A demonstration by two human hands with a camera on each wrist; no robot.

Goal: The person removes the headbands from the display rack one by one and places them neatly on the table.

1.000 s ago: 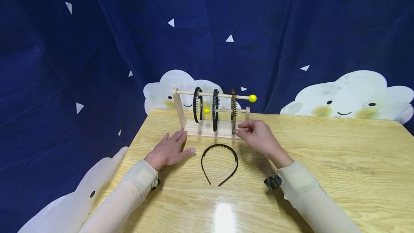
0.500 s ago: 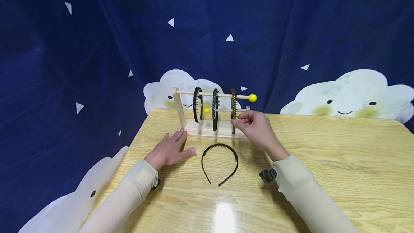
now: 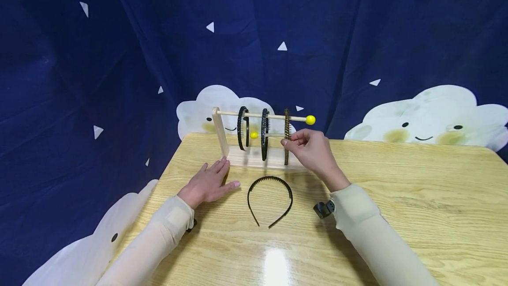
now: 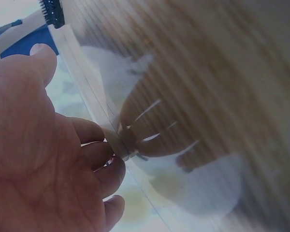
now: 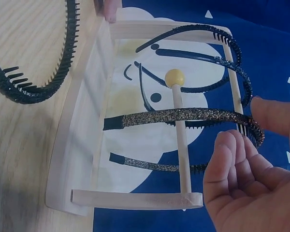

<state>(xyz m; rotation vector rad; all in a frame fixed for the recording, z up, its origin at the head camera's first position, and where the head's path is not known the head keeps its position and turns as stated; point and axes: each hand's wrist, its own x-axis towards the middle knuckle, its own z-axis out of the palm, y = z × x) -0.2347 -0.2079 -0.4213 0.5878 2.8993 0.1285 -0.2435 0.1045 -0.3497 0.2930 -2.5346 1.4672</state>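
Note:
A wooden headband rack (image 3: 220, 132) stands on the table, with two black headbands (image 3: 264, 147) and a glittery brown-gold headband (image 3: 286, 159) hanging over its upper rod. My right hand (image 3: 315, 151) has its curled thumb and fingers round the front of the brown-gold headband (image 5: 183, 115), about midway down. How firmly it grips cannot be told. My left hand (image 3: 208, 184) lies with straightened fingers at the left end of the rack's base; in the left wrist view its fingertips (image 4: 113, 174) touch the base edge. A toothed black headband (image 3: 270, 178) lies on the table between the hands.
Yellow balls cap the upper rod (image 3: 311, 120) and the lower rod (image 3: 254, 135). Behind the wooden table (image 3: 397, 197) hangs a dark blue curtain (image 3: 254, 65) with white clouds and triangles.
My right hand has moved upward along the brown-gold headband, from near its lower end to about its middle. The headbands, rack and left hand stay in place.

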